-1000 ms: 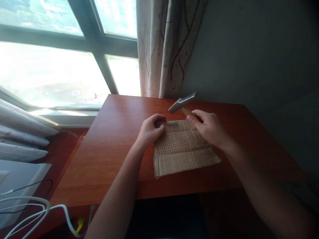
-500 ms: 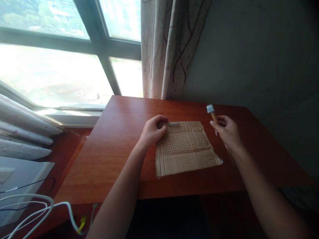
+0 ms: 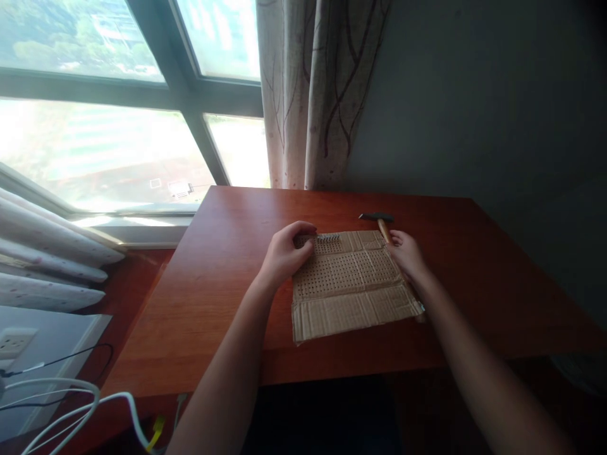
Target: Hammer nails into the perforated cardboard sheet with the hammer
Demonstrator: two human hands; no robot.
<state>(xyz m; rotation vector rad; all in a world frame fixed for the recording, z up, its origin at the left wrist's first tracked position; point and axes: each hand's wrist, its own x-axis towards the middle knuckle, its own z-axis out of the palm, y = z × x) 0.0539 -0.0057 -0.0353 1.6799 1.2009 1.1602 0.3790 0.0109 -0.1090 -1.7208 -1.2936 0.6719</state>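
Note:
A flat piece of cardboard (image 3: pixel 351 297) full of small holes lies on the red-brown wooden table (image 3: pixel 222 278). A short row of nails (image 3: pixel 327 237) stands along its far edge. My left hand (image 3: pixel 286 254) is curled on the cardboard's far left corner, fingers pressed down beside the nails. My right hand (image 3: pixel 406 254) rests at the cardboard's right edge, closed around the wooden handle of a hammer (image 3: pixel 379 219). The hammer's metal head lies low on the table just beyond the cardboard.
A patterned curtain (image 3: pixel 313 95) hangs behind the table next to a large window (image 3: pixel 109 126). A grey wall stands to the right. White and black cables (image 3: pixel 71 398) and a wall socket (image 3: pixel 12 341) are at lower left.
My right hand swung the hammer from above the nails out to the right, then brought it down beside the cardboard's far right corner. My left hand stayed put.

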